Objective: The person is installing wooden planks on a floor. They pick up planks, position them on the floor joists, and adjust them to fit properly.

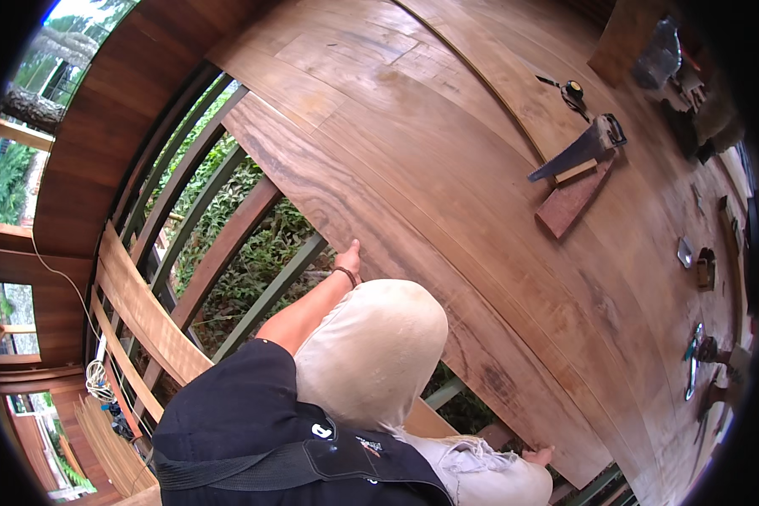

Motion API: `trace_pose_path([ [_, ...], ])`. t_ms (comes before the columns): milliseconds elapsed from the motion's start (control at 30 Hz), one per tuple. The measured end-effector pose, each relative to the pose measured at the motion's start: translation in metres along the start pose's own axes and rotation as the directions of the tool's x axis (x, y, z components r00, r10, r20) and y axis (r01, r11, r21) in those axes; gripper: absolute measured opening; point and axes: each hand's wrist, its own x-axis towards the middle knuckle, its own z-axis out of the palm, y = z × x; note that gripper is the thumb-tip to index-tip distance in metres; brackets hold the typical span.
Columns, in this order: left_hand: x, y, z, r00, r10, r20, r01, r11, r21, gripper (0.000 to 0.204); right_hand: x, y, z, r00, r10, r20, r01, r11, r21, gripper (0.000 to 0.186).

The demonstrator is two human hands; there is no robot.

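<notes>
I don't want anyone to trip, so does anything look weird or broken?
Yes: past the edge board, the floor just stops, so plants show between bare beams. The saw lies loose near wood scraps, where someone might trip. The pale trousers look frayed on the right leg.

gaps between joists (222, 255), knee (375, 341) at board (388, 244) edge

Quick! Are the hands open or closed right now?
Left hand: at the edge of the board, grip partly hidden, can't tell.
Right hand: same edge, mostly hidden, can't tell.
</notes>
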Motion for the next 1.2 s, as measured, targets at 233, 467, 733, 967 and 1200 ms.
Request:
trace_pose_path([
  [233,0.035,-0.009,-0.013,1.0,-0.016,-0.014,0.017,0.998,0.068,0.081,-0.002,0.01,0.013,0.999,-0.008,-0.033,0.008,1.0,-0.022,0.061],
  [467,0.03,0.0,-0.002,0.998,-0.034,0.044,0.035,0.999,-0.016,0.067,0.027,0.01,-0.005,0.999,-0.049,0.02,0.05,0.997,-0.063,0.059],
  [733,0.072,0.001,-0.033,0.994,-0.061,0.086,0.066,0.996,-0.054,0.065,0.019,0.04,0.007,1.0,0.017,0.01,-0.016,0.996,-0.088,0.059],
  [967,0.06,0.015,0.018,0.966,-0.151,0.209,0.126,0.984,0.129,0.083,-0.007,0.043,-0.002,0.979,-0.066,0.194,0.053,0.996,0.072,0.062],
  [1200,0.063,-0.009,0.015,0.935,-0.027,0.353,-0.075,0.959,0.273,0.083,-0.024,0.035,0.068,0.983,-0.149,-0.106,0.163,0.978,0.132,0.081],
])
